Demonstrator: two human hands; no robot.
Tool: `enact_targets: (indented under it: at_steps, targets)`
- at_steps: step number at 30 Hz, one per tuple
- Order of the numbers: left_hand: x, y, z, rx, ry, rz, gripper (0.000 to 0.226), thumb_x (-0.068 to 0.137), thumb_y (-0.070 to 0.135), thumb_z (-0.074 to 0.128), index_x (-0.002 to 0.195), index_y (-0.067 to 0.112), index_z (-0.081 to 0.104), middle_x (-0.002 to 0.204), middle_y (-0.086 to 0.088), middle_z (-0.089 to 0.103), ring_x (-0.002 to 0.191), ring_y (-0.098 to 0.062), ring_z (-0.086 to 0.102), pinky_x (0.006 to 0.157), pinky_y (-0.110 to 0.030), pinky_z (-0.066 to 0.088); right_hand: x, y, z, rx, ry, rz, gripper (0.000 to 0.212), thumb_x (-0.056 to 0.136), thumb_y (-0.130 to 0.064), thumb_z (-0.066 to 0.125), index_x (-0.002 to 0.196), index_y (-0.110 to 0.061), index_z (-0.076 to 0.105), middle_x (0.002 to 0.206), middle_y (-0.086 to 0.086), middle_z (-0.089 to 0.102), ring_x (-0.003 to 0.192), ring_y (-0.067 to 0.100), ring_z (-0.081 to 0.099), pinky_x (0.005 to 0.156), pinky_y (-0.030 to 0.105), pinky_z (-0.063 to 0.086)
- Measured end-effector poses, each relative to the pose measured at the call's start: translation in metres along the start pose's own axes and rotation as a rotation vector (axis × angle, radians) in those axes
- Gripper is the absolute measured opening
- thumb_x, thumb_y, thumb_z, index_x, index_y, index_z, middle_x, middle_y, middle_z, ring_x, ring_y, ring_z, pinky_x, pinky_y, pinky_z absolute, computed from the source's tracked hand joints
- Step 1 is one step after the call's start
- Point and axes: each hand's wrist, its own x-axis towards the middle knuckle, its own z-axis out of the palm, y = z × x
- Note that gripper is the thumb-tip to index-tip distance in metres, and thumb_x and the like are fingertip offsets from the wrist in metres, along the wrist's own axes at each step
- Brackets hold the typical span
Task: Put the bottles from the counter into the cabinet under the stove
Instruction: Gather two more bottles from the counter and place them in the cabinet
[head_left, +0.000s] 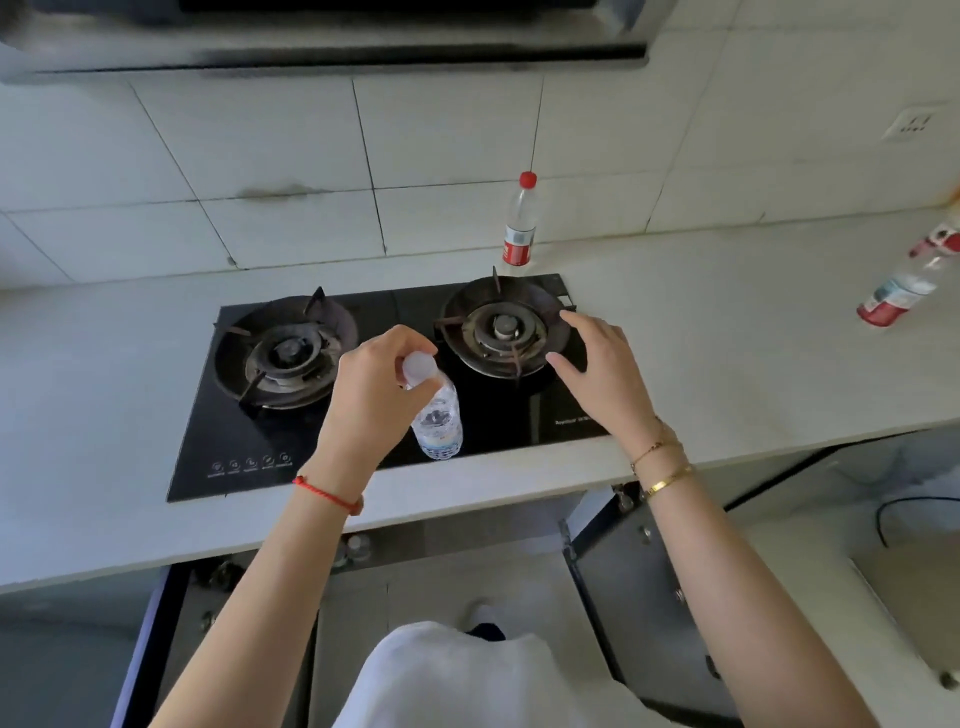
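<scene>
Midway: left hand (371, 387) fingers curl round the white-capped bottle (436, 415) at frame centre over the stove (519, 415); right hand (597, 364) spread, empty. Red-capped bottle (519, 228) and two more bottles (906, 283) at right edge remain on worktop (727, 332); cabinet door (623, 571) open below.

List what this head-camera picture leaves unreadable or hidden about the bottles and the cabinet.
- Bottle with the white cap: head view, the left hand covers its neck and shoulder.
- Bottles at the right edge: blurred and cut off by the frame, so their count is unclear.
- Cabinet interior: hidden by the counter edge and the person's body.
- Stove control labels: too small to read.
</scene>
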Motion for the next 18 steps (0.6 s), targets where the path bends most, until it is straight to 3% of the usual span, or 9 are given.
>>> enact_targets:
  at_steps: [5,9,13,16,18]
  targets:
    - [0.063,0.002,0.009,0.001,0.010,-0.047,0.024,0.076,0.012,0.076,0.096,0.021,0.067,0.087,0.011,0.069,0.077,-0.005,0.064,0.063,-0.002,0.041,0.080,0.018,0.016,0.017,-0.026,0.007,0.052,0.091,-0.029,0.061,0.139,-0.016,0.045,0.137,0.005,0.053,0.126,0.025,0.044,0.105,0.037,0.041]
    - [0.108,0.000,0.019,0.034,0.030,-0.056,0.025,0.075,0.009,0.074,0.097,0.019,0.068,0.087,0.009,0.070,0.076,-0.011,0.065,0.068,-0.015,0.050,0.143,0.031,0.031,0.018,-0.056,-0.014,0.049,0.091,-0.028,0.060,0.136,-0.015,0.047,0.136,0.007,0.053,0.127,0.027,0.044,0.106,0.040,0.040]
    - [0.144,-0.001,0.031,0.063,0.073,-0.090,0.025,0.076,0.009,0.074,0.099,0.016,0.068,0.088,0.006,0.071,0.077,-0.016,0.065,0.074,-0.031,0.056,0.216,0.047,0.045,0.030,-0.059,-0.034,0.041,0.088,-0.024,0.063,0.127,-0.013,0.053,0.128,0.010,0.058,0.118,0.032,0.050,0.097,0.037,0.041]
    - [0.169,-0.001,0.041,0.084,0.110,-0.120,0.024,0.076,0.010,0.074,0.098,0.016,0.068,0.087,0.005,0.071,0.076,-0.016,0.066,0.073,-0.031,0.056,0.273,0.060,0.054,0.004,-0.078,-0.039,0.045,0.088,-0.023,0.063,0.130,-0.010,0.051,0.130,0.013,0.054,0.117,0.033,0.050,0.097,0.039,0.043]
    - [0.184,-0.001,0.046,0.099,0.128,-0.135,0.023,0.076,0.011,0.074,0.097,0.017,0.068,0.086,0.007,0.070,0.075,-0.015,0.065,0.069,-0.024,0.054,0.308,0.068,0.059,-0.038,-0.099,-0.043,0.050,0.088,-0.020,0.062,0.134,-0.009,0.046,0.133,0.015,0.050,0.118,0.035,0.048,0.099,0.043,0.043]
